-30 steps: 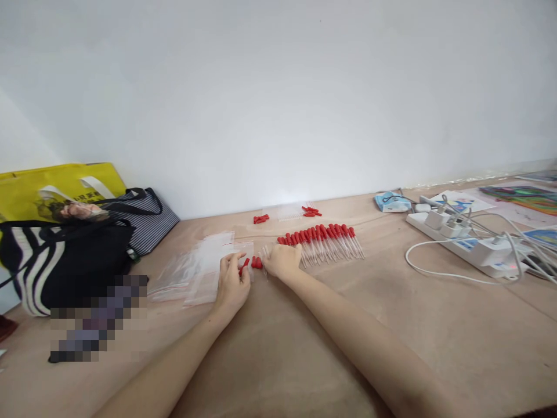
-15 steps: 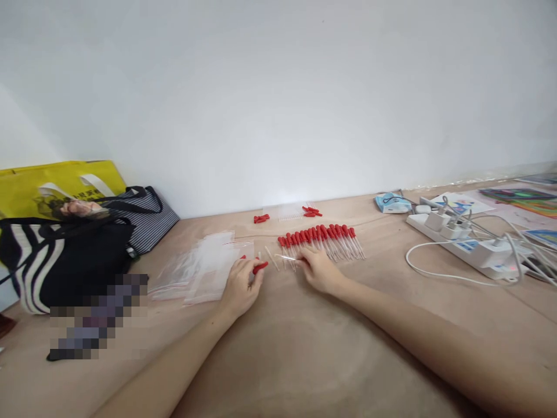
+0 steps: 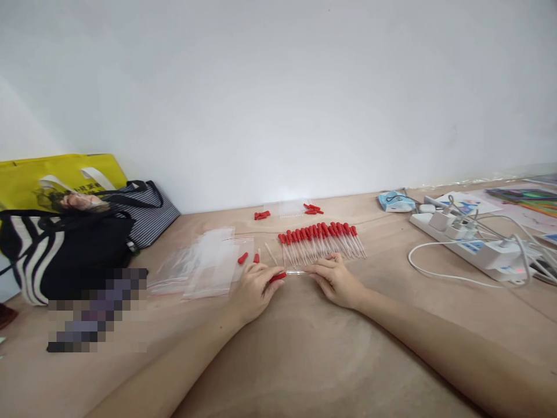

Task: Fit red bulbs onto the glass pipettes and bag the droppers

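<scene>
Pinched in my left hand (image 3: pixel 256 289) is a red rubber bulb (image 3: pixel 277 277). My right hand (image 3: pixel 337 281) grips a clear glass dropper tube (image 3: pixel 296 272), lying crosswise with its left end close to the bulb's mouth; I cannot tell whether the two touch. Behind my right hand lies a row of droppers with red bulbs (image 3: pixel 322 232), their clear tubes toward me. Two loose red bulbs (image 3: pixel 242 258) rest beyond my left hand, and a loose clear tube (image 3: pixel 270 253) lies between them and the row.
Clear zip bags (image 3: pixel 209 261) are spread at the left. More red bulbs (image 3: pixel 261 215) and a clear pack of tubes (image 3: pixel 292 209) lie by the wall. A black bag (image 3: pixel 82 249) stands far left; a power strip (image 3: pixel 470 247) with white cables and a blue mask (image 3: pixel 395 201) are at right.
My hands have come together in front of the row. The left brought the red bulb right and nearer me; the right lowered the glass tube toward the bulb.
</scene>
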Action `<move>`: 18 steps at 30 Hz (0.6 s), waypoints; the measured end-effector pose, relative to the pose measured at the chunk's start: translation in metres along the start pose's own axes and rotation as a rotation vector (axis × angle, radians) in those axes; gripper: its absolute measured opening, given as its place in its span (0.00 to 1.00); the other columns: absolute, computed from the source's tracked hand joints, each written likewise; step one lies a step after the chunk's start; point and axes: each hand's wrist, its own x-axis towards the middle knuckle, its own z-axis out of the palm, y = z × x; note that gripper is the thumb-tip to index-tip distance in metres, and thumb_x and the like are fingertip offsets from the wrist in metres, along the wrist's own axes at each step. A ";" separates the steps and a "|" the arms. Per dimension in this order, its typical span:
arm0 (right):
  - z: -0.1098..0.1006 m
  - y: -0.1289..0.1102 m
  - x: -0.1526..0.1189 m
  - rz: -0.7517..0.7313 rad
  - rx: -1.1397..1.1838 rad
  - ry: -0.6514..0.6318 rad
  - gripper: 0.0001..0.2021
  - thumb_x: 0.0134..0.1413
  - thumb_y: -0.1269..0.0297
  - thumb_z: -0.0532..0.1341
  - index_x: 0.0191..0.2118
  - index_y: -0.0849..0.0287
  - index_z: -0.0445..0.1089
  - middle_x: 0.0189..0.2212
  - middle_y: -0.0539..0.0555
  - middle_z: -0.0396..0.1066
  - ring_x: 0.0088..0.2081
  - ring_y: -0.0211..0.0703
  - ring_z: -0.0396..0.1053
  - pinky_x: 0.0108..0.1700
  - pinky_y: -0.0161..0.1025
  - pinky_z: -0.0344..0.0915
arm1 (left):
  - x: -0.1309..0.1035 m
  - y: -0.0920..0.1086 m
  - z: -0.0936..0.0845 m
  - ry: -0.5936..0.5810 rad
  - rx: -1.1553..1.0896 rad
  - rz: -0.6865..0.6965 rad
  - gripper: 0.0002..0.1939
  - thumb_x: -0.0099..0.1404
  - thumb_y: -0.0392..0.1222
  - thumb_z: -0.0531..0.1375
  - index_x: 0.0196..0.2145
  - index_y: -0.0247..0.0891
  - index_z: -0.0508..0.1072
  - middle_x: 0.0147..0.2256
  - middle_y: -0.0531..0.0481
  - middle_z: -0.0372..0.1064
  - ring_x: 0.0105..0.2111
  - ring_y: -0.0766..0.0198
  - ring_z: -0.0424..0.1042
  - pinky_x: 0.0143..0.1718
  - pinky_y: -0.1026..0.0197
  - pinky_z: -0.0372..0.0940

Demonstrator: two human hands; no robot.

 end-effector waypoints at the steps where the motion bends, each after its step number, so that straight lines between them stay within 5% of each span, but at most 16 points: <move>1: 0.000 0.000 0.000 -0.003 0.002 -0.001 0.12 0.56 0.72 0.50 0.42 0.58 0.67 0.29 0.52 0.69 0.33 0.38 0.64 0.45 0.44 0.49 | 0.000 0.000 0.000 0.003 -0.004 0.005 0.11 0.63 0.42 0.52 0.41 0.38 0.69 0.30 0.50 0.71 0.32 0.61 0.67 0.39 0.56 0.57; 10: 0.002 -0.002 -0.002 -0.109 0.027 0.000 0.11 0.56 0.70 0.51 0.42 0.59 0.68 0.26 0.51 0.67 0.28 0.36 0.61 0.40 0.40 0.51 | 0.001 0.003 0.003 0.000 -0.153 -0.046 0.09 0.63 0.41 0.52 0.32 0.36 0.70 0.26 0.51 0.69 0.28 0.64 0.66 0.35 0.59 0.59; 18: -0.001 0.003 -0.002 -0.214 -0.020 -0.014 0.12 0.56 0.70 0.51 0.43 0.57 0.68 0.25 0.50 0.68 0.26 0.34 0.60 0.36 0.38 0.49 | 0.000 0.005 0.002 0.010 -0.139 0.054 0.10 0.64 0.41 0.51 0.30 0.36 0.69 0.25 0.51 0.68 0.27 0.65 0.65 0.37 0.58 0.57</move>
